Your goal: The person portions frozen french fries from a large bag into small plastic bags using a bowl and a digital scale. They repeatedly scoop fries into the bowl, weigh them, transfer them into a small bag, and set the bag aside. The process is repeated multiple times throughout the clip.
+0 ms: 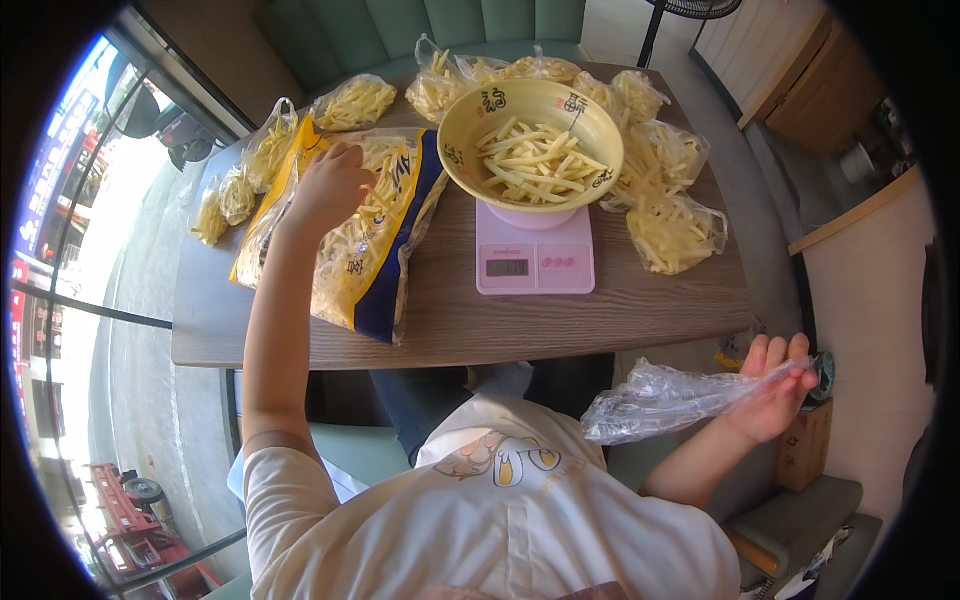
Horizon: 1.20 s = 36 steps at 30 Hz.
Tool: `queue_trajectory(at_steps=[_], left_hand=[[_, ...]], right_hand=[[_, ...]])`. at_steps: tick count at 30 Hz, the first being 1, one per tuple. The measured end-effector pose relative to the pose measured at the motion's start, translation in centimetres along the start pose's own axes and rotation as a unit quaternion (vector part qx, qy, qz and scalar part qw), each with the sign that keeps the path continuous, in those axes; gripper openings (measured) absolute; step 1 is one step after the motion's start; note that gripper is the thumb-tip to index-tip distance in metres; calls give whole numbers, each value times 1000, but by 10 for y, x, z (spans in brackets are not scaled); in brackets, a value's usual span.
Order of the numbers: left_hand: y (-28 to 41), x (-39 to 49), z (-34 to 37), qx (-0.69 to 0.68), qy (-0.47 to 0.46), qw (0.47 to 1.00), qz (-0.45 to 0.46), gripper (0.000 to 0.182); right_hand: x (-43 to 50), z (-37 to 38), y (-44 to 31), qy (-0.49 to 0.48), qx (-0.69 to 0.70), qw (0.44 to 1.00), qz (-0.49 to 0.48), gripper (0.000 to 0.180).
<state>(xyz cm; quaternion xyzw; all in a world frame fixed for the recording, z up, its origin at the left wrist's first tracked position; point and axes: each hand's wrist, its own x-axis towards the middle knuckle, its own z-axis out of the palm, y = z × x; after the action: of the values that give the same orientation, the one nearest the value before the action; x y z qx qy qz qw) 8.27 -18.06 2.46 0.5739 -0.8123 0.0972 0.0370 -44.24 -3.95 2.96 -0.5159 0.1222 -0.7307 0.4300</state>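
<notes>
My left hand (332,184), fingers curled, is at the upper part of a large clear bag of frozen French fries (367,247) with yellow and blue printing. Whether its fingers grip anything is hidden. Out past the table's right front corner, my right hand (772,394) pinches the end of a limp clear plastic bag (660,401), which hangs to the left. A yellow bowl (459,146) with dark characters stands on a pink digital kitchen scale (535,281). Pale cut fries (534,161) are heaped in the bowl, and the scale's display is lit with digits.
Several small clear bags of fries ring the table (450,330), including one bag (675,232) on the right and another bag (355,103) at the back left. A green padded bench (450,30) stands behind. A window (135,315) lies left, a wall (870,315) right.
</notes>
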Motion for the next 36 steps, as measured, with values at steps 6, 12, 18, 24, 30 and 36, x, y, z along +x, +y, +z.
queue_trajectory(at_steps=[6,12,18,24,30,36], left_hand=[[22,-17,-99,94,119,979,-135,13],[91,46,-89,-71,256,963,-49,14],[131,80,-44,-135,183,970,-86,16],[79,25,-48,-142,244,946,-157,16],[19,-37,-57,6,61,948,-312,14],[18,-11,-4,106,-143,946,-272,26]], right_hand=[[9,-21,-5,7,-2,1000,-18,24],[9,-13,4,-5,34,999,-23,23],[1,4,14,-12,47,999,17,16],[0,4,24,-18,42,999,24,17],[4,2,43,-18,52,997,47,20],[13,7,52,-30,81,996,38,22]])
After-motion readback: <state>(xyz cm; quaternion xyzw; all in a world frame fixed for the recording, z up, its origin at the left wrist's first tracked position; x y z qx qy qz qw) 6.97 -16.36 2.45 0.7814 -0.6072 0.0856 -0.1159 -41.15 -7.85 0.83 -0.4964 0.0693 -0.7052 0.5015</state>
